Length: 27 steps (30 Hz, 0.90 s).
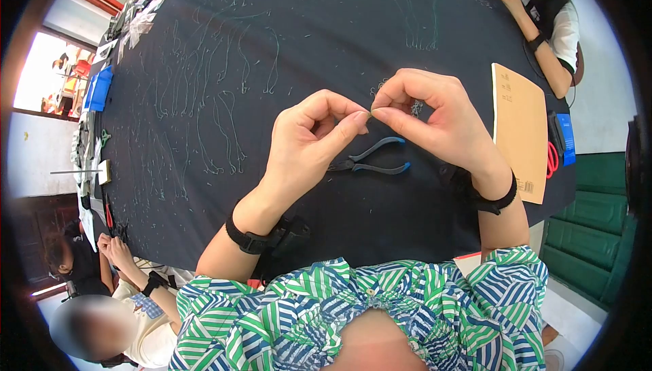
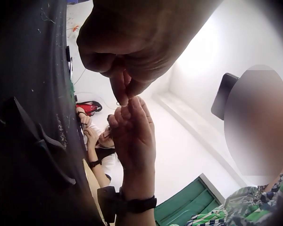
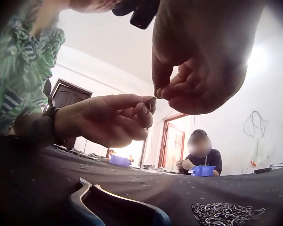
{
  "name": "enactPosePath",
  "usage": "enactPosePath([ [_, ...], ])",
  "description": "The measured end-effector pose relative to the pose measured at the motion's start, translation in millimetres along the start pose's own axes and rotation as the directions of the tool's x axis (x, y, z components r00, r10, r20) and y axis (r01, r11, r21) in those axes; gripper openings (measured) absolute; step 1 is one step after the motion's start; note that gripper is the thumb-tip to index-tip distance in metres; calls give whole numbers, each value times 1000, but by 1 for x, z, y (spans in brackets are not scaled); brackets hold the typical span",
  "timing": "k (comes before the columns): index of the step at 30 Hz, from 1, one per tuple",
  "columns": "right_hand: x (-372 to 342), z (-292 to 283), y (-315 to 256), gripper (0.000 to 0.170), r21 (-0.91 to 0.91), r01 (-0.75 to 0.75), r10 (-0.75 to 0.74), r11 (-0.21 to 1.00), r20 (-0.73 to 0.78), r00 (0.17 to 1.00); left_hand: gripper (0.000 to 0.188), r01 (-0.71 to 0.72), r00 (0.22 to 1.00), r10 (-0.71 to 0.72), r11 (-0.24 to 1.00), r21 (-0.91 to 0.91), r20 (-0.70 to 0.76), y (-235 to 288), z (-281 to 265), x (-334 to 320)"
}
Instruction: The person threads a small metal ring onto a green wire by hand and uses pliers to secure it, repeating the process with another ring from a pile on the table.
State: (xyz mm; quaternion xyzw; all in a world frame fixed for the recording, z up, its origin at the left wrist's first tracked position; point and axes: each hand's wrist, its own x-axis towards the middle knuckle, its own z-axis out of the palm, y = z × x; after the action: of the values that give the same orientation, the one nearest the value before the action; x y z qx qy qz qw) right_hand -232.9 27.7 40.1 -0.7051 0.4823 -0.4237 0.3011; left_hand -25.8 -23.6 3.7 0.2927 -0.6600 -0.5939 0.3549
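Note:
My left hand (image 1: 309,136) and right hand (image 1: 435,116) meet fingertip to fingertip above the dark cloth. Each pinches a tiny thin piece between thumb and forefinger; in the right wrist view a small metal-looking bit (image 3: 153,98) shows at the left fingertips. Its exact shape is too small to tell. Below the hands, pliers (image 1: 380,167) with blue-tipped handles lie on the cloth with their handles spread. A pile of small metal hooks or links (image 3: 226,214) lies on the cloth, partly hidden behind my right hand in the head view.
Thin greenish strands (image 1: 227,126) with small ends lie across the dark cloth (image 1: 326,45). At the right are a brown cardboard-coloured pad (image 1: 519,133) and red scissor handles (image 1: 552,160). A blue tray (image 1: 100,89) stands at the left edge. Other people sit around the table.

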Motion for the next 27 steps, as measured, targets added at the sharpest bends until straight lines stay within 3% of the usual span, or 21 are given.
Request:
enactPosePath([
  [9, 0, -8, 3, 8, -103, 68, -65, 992, 35, 997, 8, 32, 999, -34, 998, 62, 32, 6, -5, -1],
  [16, 1, -6, 2, 7, -42, 39, -41, 998, -52, 998, 11, 46, 999, -46, 996, -75, 5, 5, -1, 0],
  [27, 1, -2, 2, 6, -92, 64, -66, 994, -16, 998, 13, 21, 1000, -18, 988, -155, 22, 4, 1, 0],
])
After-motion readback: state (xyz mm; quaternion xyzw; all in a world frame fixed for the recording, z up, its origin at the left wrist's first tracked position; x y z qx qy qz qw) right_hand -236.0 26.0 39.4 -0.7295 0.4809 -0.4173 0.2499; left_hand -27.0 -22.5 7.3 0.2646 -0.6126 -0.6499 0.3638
